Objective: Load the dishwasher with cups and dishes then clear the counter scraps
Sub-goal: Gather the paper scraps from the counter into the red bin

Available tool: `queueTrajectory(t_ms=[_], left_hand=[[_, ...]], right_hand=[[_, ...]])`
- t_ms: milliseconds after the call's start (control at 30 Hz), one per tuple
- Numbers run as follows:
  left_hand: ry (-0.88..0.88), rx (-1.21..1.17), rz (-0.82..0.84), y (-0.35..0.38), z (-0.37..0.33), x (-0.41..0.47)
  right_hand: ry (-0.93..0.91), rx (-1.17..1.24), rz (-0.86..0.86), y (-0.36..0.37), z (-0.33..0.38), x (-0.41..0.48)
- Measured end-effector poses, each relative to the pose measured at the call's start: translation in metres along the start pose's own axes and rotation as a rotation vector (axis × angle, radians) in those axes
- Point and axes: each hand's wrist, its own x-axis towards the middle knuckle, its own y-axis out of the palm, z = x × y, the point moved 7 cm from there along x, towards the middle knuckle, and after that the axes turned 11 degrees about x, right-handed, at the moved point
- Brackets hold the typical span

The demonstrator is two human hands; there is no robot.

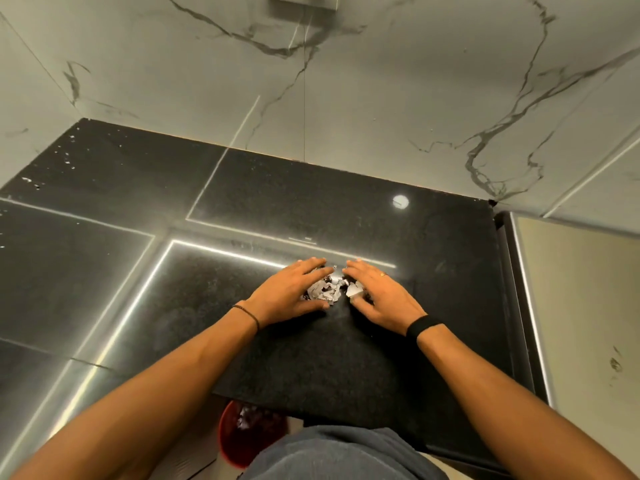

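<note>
A small heap of torn white paper scraps (pixel 329 289) lies on the black stone counter (pixel 346 358). My left hand (pixel 291 292) rests flat on the counter on the heap's left side, fingers straight and touching the scraps. My right hand (pixel 379 296) lies on the right side, fingers straight, with a white scrap under its thumb edge. The two hands cup the heap between them, fingertips nearly meeting at the far side.
A red bin (pixel 249 434) with paper scraps inside stands on the floor below the counter's front edge. White crumbs (pixel 65 157) dot the counter's far left corner. Marble wall tiles (pixel 346 98) rise behind. The counter ends at the right beside a beige panel (pixel 581 306).
</note>
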Motion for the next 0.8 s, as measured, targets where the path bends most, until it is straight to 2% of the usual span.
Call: queueTrajectory(t_ms=[100,167,267,400,467,567,633,700,800], left_hand=[[-0.105,0.017,-0.042,-0.005,-0.006,-0.006],[-0.186,0.048,-0.004,0.007,-0.015,-0.01],[-0.294,-0.052,-0.042,0.021,-0.021,-0.014],[-0.305,-0.207,-0.149,0.018,-0.022,-0.015],[-0.279,-0.232,-0.15,0.011,-0.018,-0.015],[-0.231,-0.132,-0.079,0.0,-0.009,-0.018],[-0.278,-0.03,-0.028,-0.008,-0.002,-0.024],[-0.325,0.049,0.097,-0.006,0.004,-0.032],[-0.272,0.192,0.251,0.001,0.004,-0.041]], right_hand=[[0.077,0.093,0.041,0.005,0.014,0.004],[0.071,0.073,0.086,0.011,0.02,0.006],[0.094,0.054,0.07,0.015,0.018,0.008],[-0.003,0.008,0.023,0.014,0.016,0.006],[-0.025,0.002,-0.008,0.006,0.012,0.003],[-0.012,-0.016,-0.083,-0.015,0.007,-0.006],[0.072,-0.072,-0.075,-0.022,0.003,-0.014],[0.242,-0.109,-0.01,-0.022,-0.004,-0.021],[0.404,-0.18,0.17,-0.012,-0.007,-0.03]])
